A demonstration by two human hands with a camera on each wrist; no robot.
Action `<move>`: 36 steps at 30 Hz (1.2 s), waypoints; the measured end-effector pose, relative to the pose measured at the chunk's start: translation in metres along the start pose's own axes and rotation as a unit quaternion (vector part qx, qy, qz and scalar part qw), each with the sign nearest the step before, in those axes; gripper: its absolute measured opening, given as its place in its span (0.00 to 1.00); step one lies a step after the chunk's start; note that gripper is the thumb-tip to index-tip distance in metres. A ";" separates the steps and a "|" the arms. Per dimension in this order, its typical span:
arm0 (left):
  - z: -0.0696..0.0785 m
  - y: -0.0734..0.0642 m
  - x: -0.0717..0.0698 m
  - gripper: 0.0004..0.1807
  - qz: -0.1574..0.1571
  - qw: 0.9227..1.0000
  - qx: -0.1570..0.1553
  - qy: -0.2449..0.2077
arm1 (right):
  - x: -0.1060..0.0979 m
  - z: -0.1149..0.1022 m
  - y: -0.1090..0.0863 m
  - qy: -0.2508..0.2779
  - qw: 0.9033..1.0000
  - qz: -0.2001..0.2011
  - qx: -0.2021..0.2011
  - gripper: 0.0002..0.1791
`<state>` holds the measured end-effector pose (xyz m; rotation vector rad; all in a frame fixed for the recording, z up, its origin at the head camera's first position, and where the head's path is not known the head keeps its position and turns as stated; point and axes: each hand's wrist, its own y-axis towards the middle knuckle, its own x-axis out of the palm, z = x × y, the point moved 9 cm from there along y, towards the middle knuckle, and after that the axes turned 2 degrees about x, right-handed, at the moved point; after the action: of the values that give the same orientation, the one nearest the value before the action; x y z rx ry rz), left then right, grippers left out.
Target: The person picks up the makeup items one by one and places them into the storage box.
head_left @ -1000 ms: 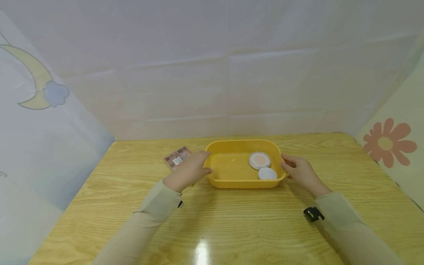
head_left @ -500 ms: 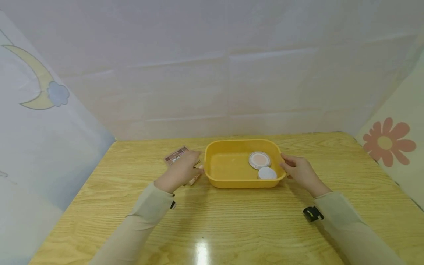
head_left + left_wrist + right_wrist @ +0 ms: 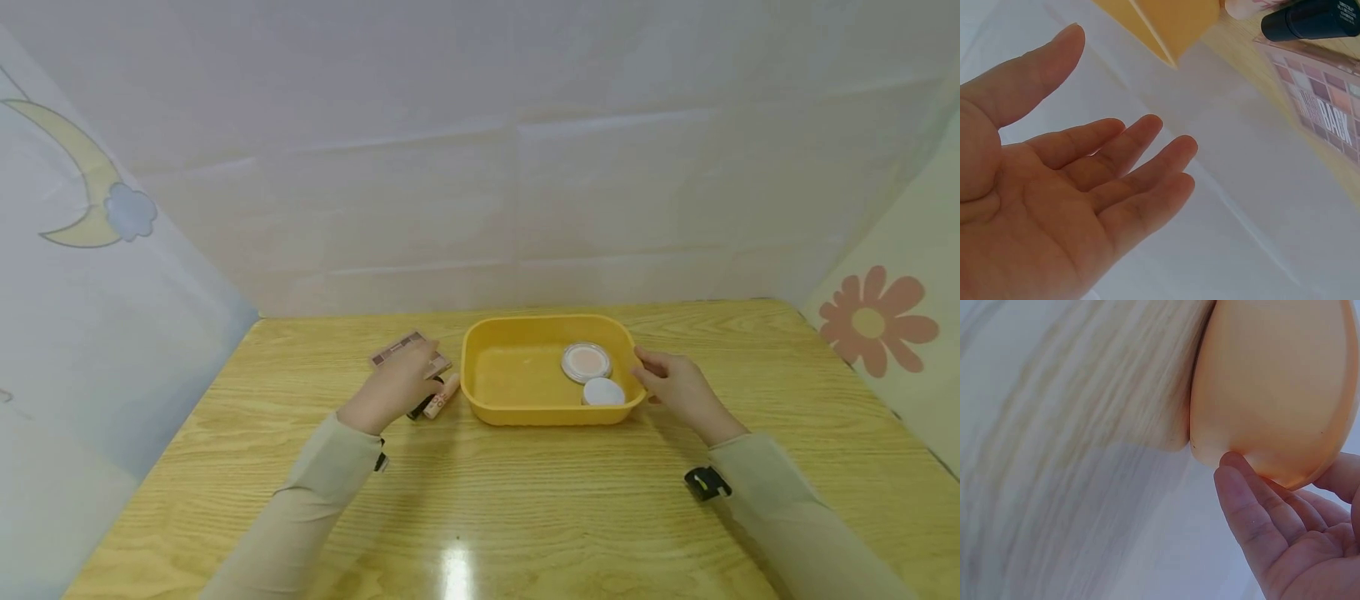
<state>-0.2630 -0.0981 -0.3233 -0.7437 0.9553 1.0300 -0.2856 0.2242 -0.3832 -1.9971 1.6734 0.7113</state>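
A yellow plastic basin point(image 3: 540, 417) stands on the table, holding a round compact point(image 3: 587, 362) and a white-lidded round jar point(image 3: 603, 392). At its right end my right hand point(image 3: 678, 392) grips the rim, thumb inside and fingers beneath the outer wall, as the right wrist view shows. My left hand point(image 3: 393, 387) is over the table left of the basin, palm bare and fingers relaxed in the left wrist view. Beneath and beyond it lies an eyeshadow palette point(image 3: 437, 364), partly hidden. A peach-coloured tube point(image 3: 441, 397) and a black tube point(image 3: 1310, 22) lie beside that hand.
The wooden table point(image 3: 495, 500) meets a pale cloth backdrop point(image 3: 480, 208) at its far edge. Printed cloth hangs at both sides, with a moon on the left and a flower on the right.
My left hand has let go of the basin's left rim and moved left toward the palette, uncovering the two tubes. My right hand has stayed on the basin.
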 end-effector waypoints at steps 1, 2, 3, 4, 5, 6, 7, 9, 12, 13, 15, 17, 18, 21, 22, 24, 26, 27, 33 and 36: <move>0.000 0.000 -0.001 0.33 0.004 1.000 0.002 0.004 | 0.000 0.000 0.000 0.001 1.000 0.000 0.000 0.28; -0.001 0.000 -0.002 0.32 0.008 1.000 0.003 0.010 | 0.000 -0.001 0.000 0.002 1.000 0.000 -0.001 0.28; -0.001 0.001 -0.003 0.31 0.013 1.000 0.003 0.013 | 0.000 -0.001 0.000 0.002 1.000 0.000 0.000 0.28; -0.002 0.001 -0.004 0.29 0.017 1.000 0.006 0.019 | 0.000 -0.001 0.000 0.002 1.000 0.000 -0.001 0.28; -0.003 0.002 -0.005 0.28 0.020 1.000 0.006 0.022 | 0.000 -0.001 0.000 0.002 1.000 -0.001 -0.001 0.28; -0.004 0.002 -0.005 0.27 0.021 1.000 0.005 0.023 | 0.000 0.000 0.000 0.001 1.000 -0.001 -0.002 0.28; -0.005 0.003 -0.005 0.26 0.021 1.000 0.003 0.023 | -0.001 0.000 0.000 0.001 1.000 -0.001 -0.003 0.29; -0.008 0.003 -0.004 0.26 0.021 1.000 -0.003 0.022 | -0.001 -0.001 0.000 0.001 1.000 0.000 -0.003 0.29; -0.013 0.004 -0.002 0.28 0.018 1.000 -0.011 0.020 | -0.001 0.000 0.001 0.002 1.000 0.000 -0.003 0.29; -0.015 0.004 -0.001 0.31 0.016 1.000 -0.014 0.019 | -0.001 0.000 0.001 0.003 1.000 0.000 -0.002 0.29; -0.017 0.005 0.001 0.34 0.013 1.000 -0.019 0.017 | -0.001 0.000 0.002 0.003 1.000 0.001 -0.002 0.28; -0.020 0.006 0.003 0.35 0.012 0.999 -0.020 0.022 | -0.001 0.000 0.002 0.003 1.000 0.003 -0.002 0.28; -0.021 0.006 0.003 0.34 0.013 0.999 -0.021 0.023 | 0.000 0.000 0.002 0.004 1.000 0.003 -0.001 0.28; -0.027 0.005 0.004 0.31 0.019 0.999 -0.032 0.025 | 0.000 0.000 0.002 0.004 1.000 0.001 0.001 0.28; -0.030 0.005 0.004 0.30 0.022 0.999 -0.036 0.027 | 0.001 0.001 0.002 0.004 1.000 0.000 0.001 0.28; -0.034 0.005 0.004 0.30 0.029 0.998 -0.044 0.028 | 0.001 0.001 0.002 0.004 1.000 -0.001 0.002 0.29; -0.037 0.005 0.004 0.30 0.037 0.998 -0.045 0.037 | 0.000 0.002 0.002 0.005 1.000 -0.001 0.002 0.29; -0.038 0.006 0.004 0.31 0.040 0.997 -0.043 0.040 | 0.000 0.002 0.002 0.006 1.000 -0.001 0.002 0.29; -0.044 0.007 0.004 0.34 0.044 0.997 -0.036 0.056 | 0.000 0.002 0.002 0.007 1.000 0.000 0.002 0.28; -0.049 0.007 0.005 0.36 0.040 0.997 -0.040 0.060 | -0.001 0.002 0.002 0.004 1.000 0.000 0.001 0.28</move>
<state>-0.2832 -0.1360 -0.3481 -0.8468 1.0588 1.1080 -0.2874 0.2258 -0.3845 -1.9997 1.6790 0.7020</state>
